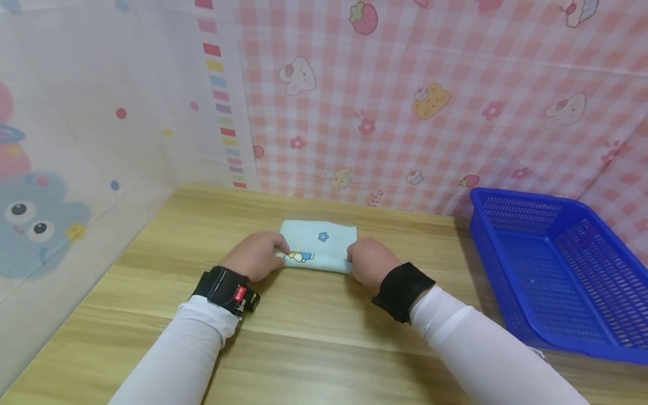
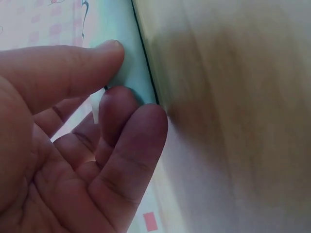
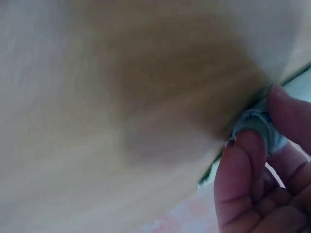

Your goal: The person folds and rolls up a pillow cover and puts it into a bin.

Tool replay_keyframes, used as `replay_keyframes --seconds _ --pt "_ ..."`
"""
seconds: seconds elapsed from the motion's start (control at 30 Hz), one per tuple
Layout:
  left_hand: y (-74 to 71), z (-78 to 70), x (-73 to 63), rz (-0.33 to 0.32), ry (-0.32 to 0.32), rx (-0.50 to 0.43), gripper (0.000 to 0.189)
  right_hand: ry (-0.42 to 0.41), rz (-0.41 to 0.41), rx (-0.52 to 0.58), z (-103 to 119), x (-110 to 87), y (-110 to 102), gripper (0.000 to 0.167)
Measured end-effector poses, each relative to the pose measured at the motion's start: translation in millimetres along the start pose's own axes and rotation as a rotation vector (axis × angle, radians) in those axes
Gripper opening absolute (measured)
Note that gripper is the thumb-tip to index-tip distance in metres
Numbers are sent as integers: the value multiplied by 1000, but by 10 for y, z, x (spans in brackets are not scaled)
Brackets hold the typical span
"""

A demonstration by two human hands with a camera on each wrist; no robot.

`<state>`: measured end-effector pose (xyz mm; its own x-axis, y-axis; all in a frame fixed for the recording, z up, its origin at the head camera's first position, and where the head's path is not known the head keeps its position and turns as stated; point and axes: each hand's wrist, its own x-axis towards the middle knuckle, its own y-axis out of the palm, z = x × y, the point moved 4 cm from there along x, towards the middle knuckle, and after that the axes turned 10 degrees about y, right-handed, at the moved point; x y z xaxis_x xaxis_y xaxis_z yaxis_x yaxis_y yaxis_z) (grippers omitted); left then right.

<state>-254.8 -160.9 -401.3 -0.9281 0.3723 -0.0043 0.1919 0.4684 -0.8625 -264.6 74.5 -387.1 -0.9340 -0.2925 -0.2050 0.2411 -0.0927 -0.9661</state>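
A light blue cloth [image 1: 318, 239] with a blue flower and a small cartoon print lies on the wooden table, its near edge rolled or folded over. At its left end my left hand [image 1: 256, 256] pinches the near corner. The left wrist view shows the thumb [image 2: 92, 68] on top of the cloth [image 2: 127, 43] and curled fingers by its end. My right hand [image 1: 372, 262] grips the opposite end. Seen from the right wrist, a rolled end of the cloth [image 3: 265, 126] sits between thumb and fingers. Both wrists wear black straps.
To the right on the table stands a blue plastic basket [image 1: 526, 264] with mesh walls. A pink checked curtain [image 1: 385, 152] hangs behind the wooden table [image 1: 304, 337], and a white printed sheet [image 1: 136, 73] covers the left side.
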Motion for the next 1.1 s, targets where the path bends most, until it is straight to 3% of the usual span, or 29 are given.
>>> replay_keyframes --seconds 0.17,0.3,0.53,0.63,0.73,0.83,0.93,1.1 --pt "-10 -3 -11 5 -14 -14 21 -11 25 19 -29 24 33 11" --pt "-15 5 -8 11 -19 -27 23 7 100 87 -106 52 49 18" --pt "-16 57 -10 10 -36 -102 24 146 231 334 -225 106 56 17" --pt "-16 69 -4 18 -33 -108 26 213 287 461 -262 119 57 11" --pt "-25 76 2 20 -38 -95 27 253 313 516 -285 129 48 11" --pt "-38 82 6 16 -50 -93 24 275 297 523 -292 140 38 13" --pt "-49 77 16 -6 -49 -101 16 259 230 477 -283 150 28 14" --pt "-60 51 -7 -22 -39 -93 10 138 87 363 -219 140 32 11"
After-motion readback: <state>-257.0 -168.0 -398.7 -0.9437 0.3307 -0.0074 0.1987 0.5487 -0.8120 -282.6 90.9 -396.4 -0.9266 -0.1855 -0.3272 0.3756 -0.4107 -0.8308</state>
